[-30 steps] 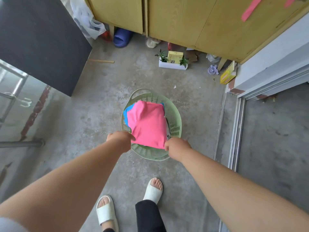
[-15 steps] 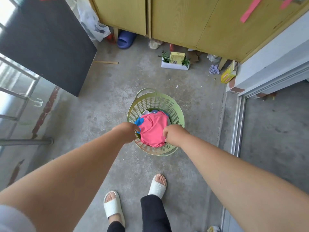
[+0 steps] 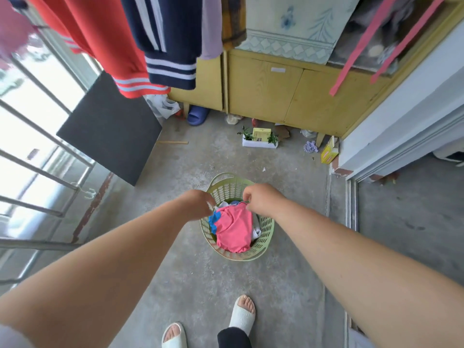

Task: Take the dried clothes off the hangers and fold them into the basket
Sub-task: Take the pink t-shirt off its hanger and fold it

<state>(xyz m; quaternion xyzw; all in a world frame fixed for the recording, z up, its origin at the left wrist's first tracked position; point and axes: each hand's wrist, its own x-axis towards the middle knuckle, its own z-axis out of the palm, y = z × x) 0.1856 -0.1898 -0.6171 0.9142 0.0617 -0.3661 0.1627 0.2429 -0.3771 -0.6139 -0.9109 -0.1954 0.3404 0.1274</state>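
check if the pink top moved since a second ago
Yes. The pink top went down: before, it draped over the near rim of the basket; now it lies inside it.

The green basket stands upright on the floor. A folded pink garment lies on top inside the basket, over a blue piece and white ones. Beyond the basket, overhead, hang a red garment and a white-striped navy one.

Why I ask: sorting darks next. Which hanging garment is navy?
The navy garment with white stripes, hanging between the red garment and the lilac garment.
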